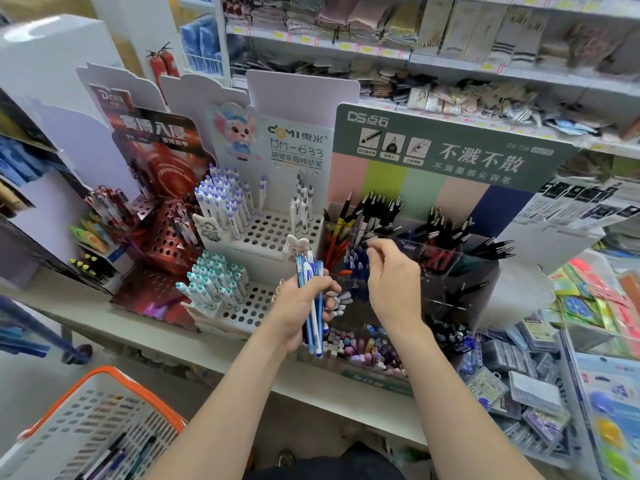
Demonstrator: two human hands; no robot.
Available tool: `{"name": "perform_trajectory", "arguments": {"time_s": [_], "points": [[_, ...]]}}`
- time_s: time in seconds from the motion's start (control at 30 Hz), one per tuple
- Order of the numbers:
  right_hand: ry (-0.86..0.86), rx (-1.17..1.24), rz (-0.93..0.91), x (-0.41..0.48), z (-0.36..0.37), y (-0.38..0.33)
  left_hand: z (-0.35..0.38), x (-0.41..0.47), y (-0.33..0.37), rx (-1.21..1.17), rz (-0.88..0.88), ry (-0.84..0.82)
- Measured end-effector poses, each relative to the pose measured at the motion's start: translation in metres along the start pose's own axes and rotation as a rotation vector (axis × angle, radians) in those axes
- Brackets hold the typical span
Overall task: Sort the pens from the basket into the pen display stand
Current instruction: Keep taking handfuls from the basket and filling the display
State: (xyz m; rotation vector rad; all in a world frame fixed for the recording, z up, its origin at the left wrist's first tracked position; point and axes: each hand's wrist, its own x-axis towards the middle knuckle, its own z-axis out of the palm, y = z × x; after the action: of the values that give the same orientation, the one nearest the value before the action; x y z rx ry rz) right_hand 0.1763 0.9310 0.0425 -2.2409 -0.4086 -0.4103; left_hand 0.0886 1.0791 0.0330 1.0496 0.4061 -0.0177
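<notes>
My left hand point(300, 305) grips a bundle of blue and white pens point(312, 299), held upright in front of the stands. My right hand point(391, 275) hovers over the clear acrylic pen display stand point(436, 258), fingers pinched together at a compartment of blue pens point(355, 263); I cannot tell whether a pen is between the fingertips. The white and orange basket point(93, 420) sits at the lower left with a few pens lying in it.
A white perforated stand point(266, 233) with purple and teal capped pens stands left of the acrylic one, and a red perforated stand point(162, 237) further left. Packaged stationery point(519, 386) fills the shelf at right. Shelves of socks rise behind.
</notes>
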Motion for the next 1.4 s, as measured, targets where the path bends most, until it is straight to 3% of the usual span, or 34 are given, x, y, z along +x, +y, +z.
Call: {"name": "perform_trajectory", "arguments": {"time_s": [0.07,0.17,0.27,0.37,0.5,0.63,0.83,0.9,1.1,1.27,1.4], "points": [[-0.058,-0.032,0.036,-0.004,0.004,0.003,0.002,-0.002,0.001,0.049,0.000,-0.006],[0.007,-0.100,-0.009,-0.011,0.003,-0.003,0.001,-0.005,0.002,0.126,0.003,-0.022],[0.008,0.061,-0.026,-0.020,0.000,-0.023,-0.002,-0.007,0.003,0.174,-0.009,-0.061],[-0.271,0.275,0.201,-0.027,0.000,-0.038,-0.004,-0.009,0.003,0.194,-0.013,-0.124],[-0.298,0.445,0.423,-0.030,-0.001,-0.036,-0.008,-0.011,-0.002,0.209,-0.017,-0.186],[-0.045,0.367,0.357,-0.029,-0.010,-0.025,0.003,-0.010,-0.008,0.193,-0.053,-0.070],[0.504,0.390,0.265,-0.025,-0.045,-0.013,0.015,-0.002,-0.021,0.186,-0.092,0.000],[0.549,0.308,0.203,-0.028,-0.051,-0.003,0.020,0.001,-0.023,0.196,-0.096,0.015],[0.208,-0.020,-0.043,-0.062,-0.028,0.039,0.030,0.004,-0.026,0.165,-0.106,-0.027],[-0.109,-0.139,0.019,-0.078,-0.008,0.060,0.027,0.002,-0.027,0.115,-0.149,-0.074],[-0.075,0.012,0.059,-0.065,-0.013,0.032,0.022,-0.001,-0.026,0.162,-0.131,-0.141]]}}
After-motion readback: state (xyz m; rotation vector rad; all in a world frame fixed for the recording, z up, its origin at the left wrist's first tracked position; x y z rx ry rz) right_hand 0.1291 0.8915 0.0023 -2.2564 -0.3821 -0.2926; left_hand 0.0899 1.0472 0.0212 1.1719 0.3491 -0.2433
